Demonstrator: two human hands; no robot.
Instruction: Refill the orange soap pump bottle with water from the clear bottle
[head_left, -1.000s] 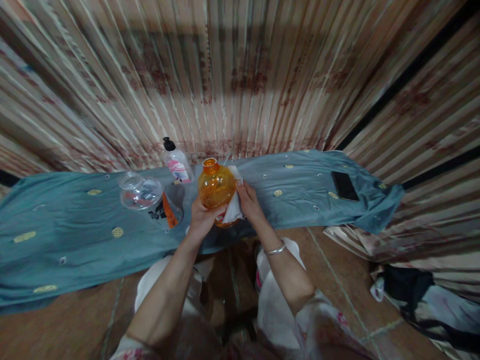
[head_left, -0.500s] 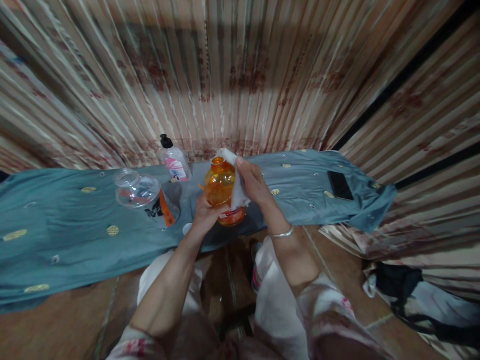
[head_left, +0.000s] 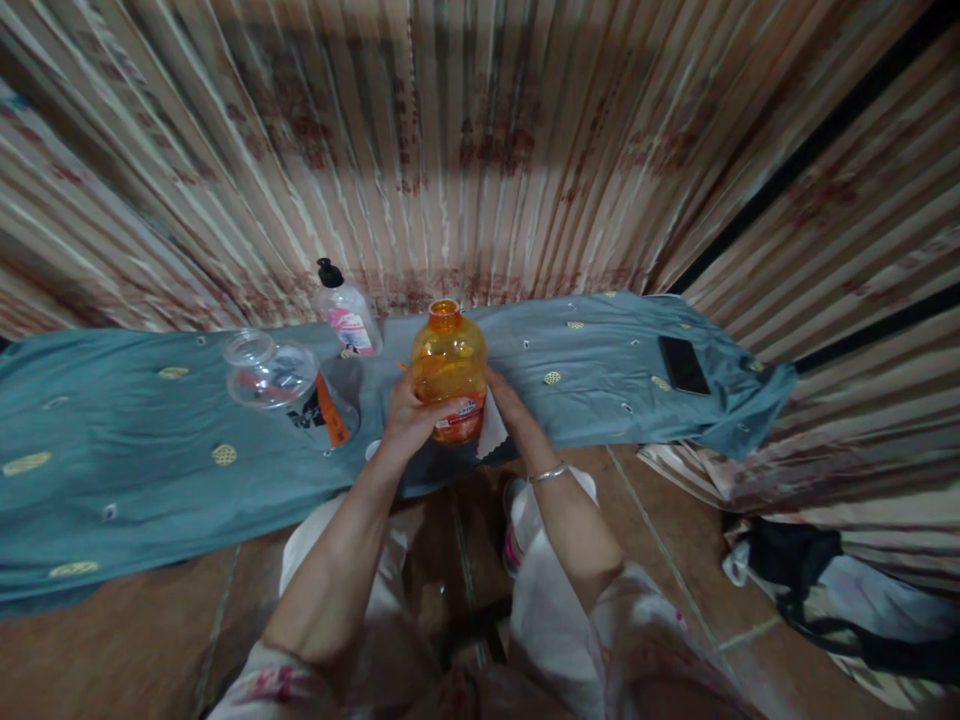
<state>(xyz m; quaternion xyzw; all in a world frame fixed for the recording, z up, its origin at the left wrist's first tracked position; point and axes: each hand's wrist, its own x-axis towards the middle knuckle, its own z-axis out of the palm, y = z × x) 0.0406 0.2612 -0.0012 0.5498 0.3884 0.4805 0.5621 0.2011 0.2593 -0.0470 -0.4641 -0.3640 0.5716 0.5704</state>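
An open orange plastic jar (head_left: pixel 448 368) stands upright above the near edge of a blue-green cloth (head_left: pixel 150 440). My left hand (head_left: pixel 409 418) is wrapped round its lower left side. My right hand (head_left: pixel 504 400) sits low on the jar's right side and pinches a white cloth (head_left: pixel 493 438) that hangs below it. A silver bangle (head_left: pixel 548 473) is on my right wrist.
A clear plastic jar (head_left: pixel 279 385) with an orange and black label lies on its side to the left. A clear bottle (head_left: pixel 343 311) with a black cap stands behind it. A black phone (head_left: pixel 682 365) lies at the right end. Striped curtains hang behind; a dark bag (head_left: pixel 817 590) sits on the floor.
My right hand slid with the white cloth from the jar's neck down to its lower right side. The jar sits a little more upright in my left hand.
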